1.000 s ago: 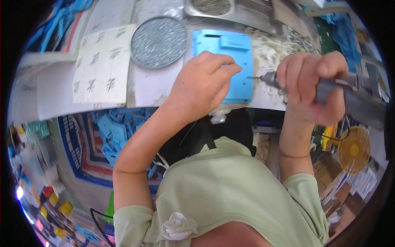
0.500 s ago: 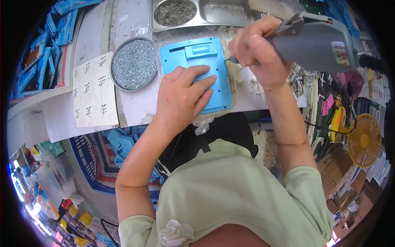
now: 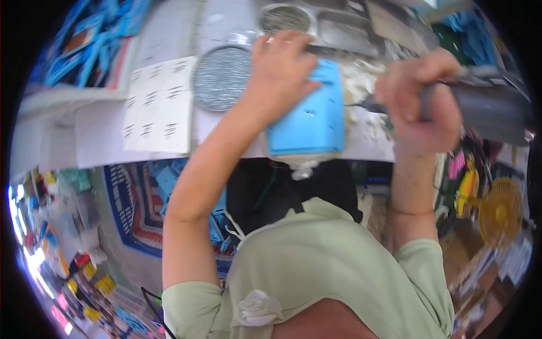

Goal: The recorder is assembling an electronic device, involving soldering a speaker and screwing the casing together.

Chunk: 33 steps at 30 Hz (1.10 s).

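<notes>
A light blue plastic casing (image 3: 307,129) lies at the table's near edge in front of me, on a pale pad. My left hand (image 3: 284,70) is over its upper left part, fingers stretched toward the metal tray (image 3: 347,35), palm down; nothing shows in it. In my right hand (image 3: 420,99) is a grey electric screwdriver (image 3: 485,110), held level, its thin bit pointing left, just off the casing's right side. Motion blurs both hands. Left of the casing stands a round dish of small silvery screws (image 3: 223,79), partly behind my left hand.
A paper sheet with handwritten characters (image 3: 159,107) lies left of the dish. Small metal pieces (image 3: 285,20) fill one tray compartment. Blue plastic parts (image 3: 93,48) are piled at the far left. A yellow fan (image 3: 499,212) stands at the right.
My left hand has lifted from the casing's middle and moved up toward the metal tray. My right hand has drawn the screwdriver right and slightly down. The whole view has shifted.
</notes>
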Tool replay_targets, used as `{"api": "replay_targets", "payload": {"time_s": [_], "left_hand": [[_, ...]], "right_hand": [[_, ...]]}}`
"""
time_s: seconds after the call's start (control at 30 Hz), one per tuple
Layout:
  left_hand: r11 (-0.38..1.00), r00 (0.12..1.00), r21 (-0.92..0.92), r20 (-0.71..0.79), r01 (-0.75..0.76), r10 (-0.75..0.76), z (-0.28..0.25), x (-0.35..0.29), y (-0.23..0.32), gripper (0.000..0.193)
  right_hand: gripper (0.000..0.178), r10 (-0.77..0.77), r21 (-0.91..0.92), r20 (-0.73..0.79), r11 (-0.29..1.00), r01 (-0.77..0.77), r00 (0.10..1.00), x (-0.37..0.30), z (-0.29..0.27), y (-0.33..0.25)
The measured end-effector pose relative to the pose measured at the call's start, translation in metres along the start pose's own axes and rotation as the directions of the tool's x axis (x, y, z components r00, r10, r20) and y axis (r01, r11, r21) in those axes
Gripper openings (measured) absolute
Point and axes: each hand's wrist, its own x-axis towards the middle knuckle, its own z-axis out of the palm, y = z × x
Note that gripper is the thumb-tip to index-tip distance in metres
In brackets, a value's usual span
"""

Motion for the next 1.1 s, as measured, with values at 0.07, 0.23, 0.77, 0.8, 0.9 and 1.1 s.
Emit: {"api": "replay_targets", "payload": {"time_s": [0.07, 0.23, 0.77, 0.8, 0.9, 1.1], "left_hand": [[0.998, 0.996, -0.027, -0.061, -0.065, 0.063, -0.033, -0.003, -0.007, 0.04], [0.927, 0.819, -0.181, -0.436, 0.328, -0.375, -0.129, -0.138, -0.033, 0.033], [0.838, 0.778, -0.169, -0.312, 0.519, -0.545, -0.139, -0.203, -0.008, 0.034], [0.851, 0.806, -0.19, -0.272, 0.49, -0.525, -0.136, -0.19, -0.009, 0.035], [0.912, 0.914, -0.228, -0.145, 0.342, -0.379, -0.114, -0.139, -0.015, 0.035], [0.965, 0.999, -0.262, 0.042, 0.024, -0.014, -0.039, -0.028, -0.009, 0.034]], "right_hand": [[0.027, -0.065, 0.064, 0.116, 0.996, 0.058, 0.991, 0.02, -0.014, -0.008], [0.026, -0.043, 0.076, 0.155, 0.997, 0.031, 0.987, 0.021, -0.027, -0.025], [0.026, 0.084, 0.072, 0.145, 0.993, -0.095, 0.986, 0.022, -0.001, 0.003], [0.026, 0.076, 0.057, 0.155, 0.995, -0.086, 0.985, 0.02, -0.004, 0.003], [0.026, 0.055, 0.028, 0.122, 0.998, -0.059, 0.991, 0.013, -0.013, -0.004], [0.026, -0.005, 0.004, 0.051, 1.0, 0.004, 0.999, 0.007, -0.035, -0.018]]}}
